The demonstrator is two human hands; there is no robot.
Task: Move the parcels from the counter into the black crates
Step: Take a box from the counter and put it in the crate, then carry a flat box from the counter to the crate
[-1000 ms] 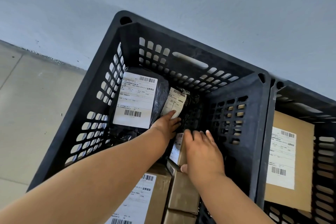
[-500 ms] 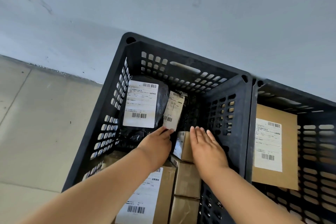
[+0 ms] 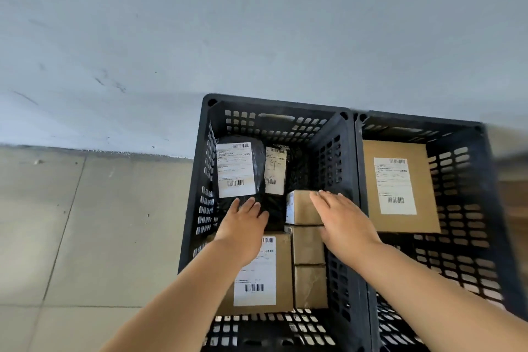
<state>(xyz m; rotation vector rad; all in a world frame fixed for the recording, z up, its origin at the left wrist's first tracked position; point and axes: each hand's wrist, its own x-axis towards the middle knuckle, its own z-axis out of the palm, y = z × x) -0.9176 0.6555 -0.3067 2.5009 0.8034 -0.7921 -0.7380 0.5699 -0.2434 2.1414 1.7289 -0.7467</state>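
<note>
Two black crates stand side by side against the wall. The left crate (image 3: 197, 180) holds several parcels: a black bag with a white label (image 3: 237, 168), a second black bag with a narrow label (image 3: 275, 171), a flat labelled carton (image 3: 281, 271) and small brown boxes (image 3: 310, 286). My left hand (image 3: 243, 226) hovers open over the lower end of the black bag. My right hand (image 3: 340, 217) lies with straight fingers across a small brown box (image 3: 300, 208). In the right crate (image 3: 485, 180) a large labelled carton (image 3: 400, 186) leans on the back wall.
A grey wall (image 3: 257, 23) rises directly behind both crates. Pale tiled floor (image 3: 85, 237) stretches to the left of the left crate. The counter is out of view.
The camera has pulled back and up, so both crates show more fully. Both hands have drawn back from deep in the left crate; the right one now lies on the small box.
</note>
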